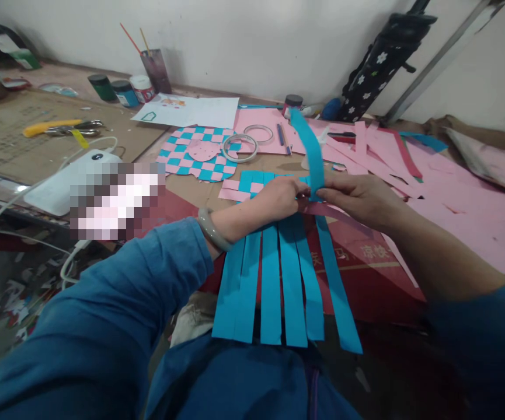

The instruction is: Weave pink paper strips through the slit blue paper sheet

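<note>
right hand (357,195) pinches flat blue paper strip (314,154); left hand (278,198) beside

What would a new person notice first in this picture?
Long blue paper strips hang toward the person's lap, under both hands. Behind the left hand lies a round blue and pink checkered paper. The right hand pinches a raised blue strip.

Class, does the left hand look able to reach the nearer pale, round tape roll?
Probably yes: the tape roll lies uncovered beyond the left hand, though that hand is busy with blue paper strips.
</note>
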The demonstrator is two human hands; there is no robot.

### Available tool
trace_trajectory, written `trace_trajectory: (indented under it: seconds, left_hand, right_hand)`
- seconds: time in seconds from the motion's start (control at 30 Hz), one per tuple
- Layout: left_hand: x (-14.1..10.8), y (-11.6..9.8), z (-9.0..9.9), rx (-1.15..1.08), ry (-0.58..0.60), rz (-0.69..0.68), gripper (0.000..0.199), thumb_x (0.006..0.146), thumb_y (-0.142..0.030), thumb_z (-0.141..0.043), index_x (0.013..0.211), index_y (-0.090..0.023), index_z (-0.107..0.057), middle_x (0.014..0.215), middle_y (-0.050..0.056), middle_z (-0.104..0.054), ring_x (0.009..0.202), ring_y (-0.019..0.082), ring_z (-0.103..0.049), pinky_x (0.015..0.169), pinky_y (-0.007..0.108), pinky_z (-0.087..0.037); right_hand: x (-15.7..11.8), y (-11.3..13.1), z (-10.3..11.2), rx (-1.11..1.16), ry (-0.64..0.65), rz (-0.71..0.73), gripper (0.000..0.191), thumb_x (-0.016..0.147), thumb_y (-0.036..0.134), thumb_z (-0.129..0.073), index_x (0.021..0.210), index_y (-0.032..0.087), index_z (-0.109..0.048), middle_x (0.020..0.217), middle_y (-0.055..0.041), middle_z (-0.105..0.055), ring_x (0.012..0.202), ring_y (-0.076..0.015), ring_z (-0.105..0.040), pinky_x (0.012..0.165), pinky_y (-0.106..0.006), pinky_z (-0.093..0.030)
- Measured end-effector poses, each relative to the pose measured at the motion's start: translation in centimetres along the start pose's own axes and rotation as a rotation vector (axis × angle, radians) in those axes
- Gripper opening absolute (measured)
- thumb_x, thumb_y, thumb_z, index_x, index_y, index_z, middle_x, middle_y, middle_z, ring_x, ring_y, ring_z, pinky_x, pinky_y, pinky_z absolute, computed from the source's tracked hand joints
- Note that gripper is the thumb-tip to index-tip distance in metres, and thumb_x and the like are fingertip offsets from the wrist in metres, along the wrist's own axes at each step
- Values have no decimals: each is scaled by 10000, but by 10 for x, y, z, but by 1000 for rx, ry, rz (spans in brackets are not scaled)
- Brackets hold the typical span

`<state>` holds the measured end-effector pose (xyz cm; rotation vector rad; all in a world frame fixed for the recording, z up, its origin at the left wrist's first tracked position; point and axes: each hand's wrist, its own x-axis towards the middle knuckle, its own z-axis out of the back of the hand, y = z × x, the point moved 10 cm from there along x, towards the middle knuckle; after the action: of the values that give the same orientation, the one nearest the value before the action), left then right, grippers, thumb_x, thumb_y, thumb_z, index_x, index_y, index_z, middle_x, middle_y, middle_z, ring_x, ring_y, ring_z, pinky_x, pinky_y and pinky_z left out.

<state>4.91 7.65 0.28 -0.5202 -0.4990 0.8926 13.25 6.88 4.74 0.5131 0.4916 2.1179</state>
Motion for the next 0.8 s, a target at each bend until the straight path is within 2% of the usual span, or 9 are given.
trace_trajectory:
  seconds: [0.1,0.17,0.3,0.47,0.53,0.6,0.7,0.8]
  left_hand:
    - [0,0,2,-12,-20,-13,219,808,-137,-540,891,-160,-742,920,61,-743,855,182,-650,746,283,-458]
    - [1,1,4,-10,-32,-5,232,815,-145,-506,833,-160,-737,857,53,-738,802,175,-643,720,285,-451]
    - [0,-2,6,-11,-40,-6,231,823,-164,-497,785,-163,-724,834,49,-732,798,171,-638,721,283,-442]
    - [-1,-1,10,31,-77,-2,225,842,-195,-515,683,-160,-670,727,37,-686,713,150,-592,663,275,-403]
    - [-1,-1,13,54,-107,-11,240,851,-206,-521,656,-158,-651,690,29,-664,685,142,-570,648,270,-390]
    - [0,0,14,77,-122,-16,241,858,-205,-524,663,-152,-656,682,28,-658,678,140,-567,643,267,-389]
    - [0,-1,10,161,-85,-24,231,867,-202,-527,715,-144,-691,730,45,-683,727,159,-602,667,274,-415]
    - [-2,-7,1,311,-4,-82,225,883,-205,-524,805,-137,-724,868,82,-719,832,192,-642,733,297,-459]
  right_hand:
    - [-2,6,-4,-173,56,73,266,826,430,-620,998,253,-720,818,-29,-719,710,-200,-652,598,-315,-494]
    - [-2,-5,-7,-280,102,65,263,814,384,-613,1011,244,-718,822,-41,-725,683,-200,-649,549,-305,-471]
    - [2,-29,-12,-407,168,41,201,803,236,-532,860,256,-724,762,-16,-720,669,-195,-646,550,-301,-451]
    - [15,-26,-19,-411,202,107,232,751,156,-527,759,283,-721,647,5,-674,635,-194,-619,576,-306,-438]
    - [18,-26,-23,-426,247,59,248,757,153,-522,784,286,-730,658,1,-680,676,-202,-634,598,-303,-442]
    - [18,-33,-25,-484,292,-69,248,795,191,-514,849,277,-740,714,-12,-699,740,-212,-652,618,-299,-442]
    - [13,-45,-26,-595,341,-238,274,848,266,-497,971,271,-742,895,-38,-732,870,-232,-664,653,-301,-442]
    - [11,-43,-27,-649,305,-231,325,862,298,-498,1099,290,-721,1095,-57,-726,957,-255,-659,675,-316,-453]
